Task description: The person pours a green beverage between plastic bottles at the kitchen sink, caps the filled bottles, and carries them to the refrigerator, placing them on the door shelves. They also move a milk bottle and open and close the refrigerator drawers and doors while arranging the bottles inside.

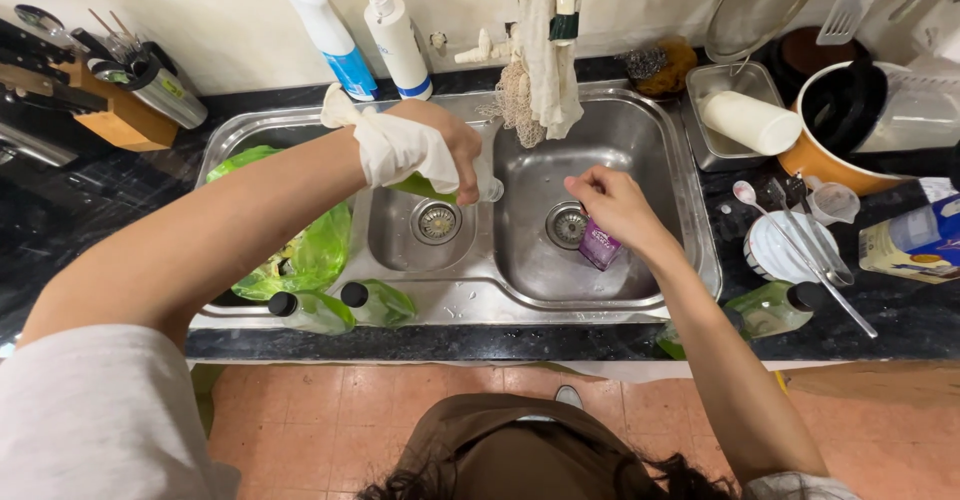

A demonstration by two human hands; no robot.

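The left hand (pixel 455 150), wrist wrapped in white cloth (pixel 395 145), closes around a tilted green bottle (pixel 455 188) over the sink's (pixel 640 125) divider. The right hand (pixel 612 205) grips a small purple container (pixel 598 247) in the right basin; its contents are hidden.

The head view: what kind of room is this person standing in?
Most likely a home kitchen. There is a double steel sink set in a dark counter, a wooden knife block, and spray bottles against the wall.

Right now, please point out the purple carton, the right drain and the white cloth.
purple carton (pixel 599 248): head view, its front face.
right drain (pixel 567 225): head view, strainer middle.
white cloth (pixel 400 148): head view, its middle fold.
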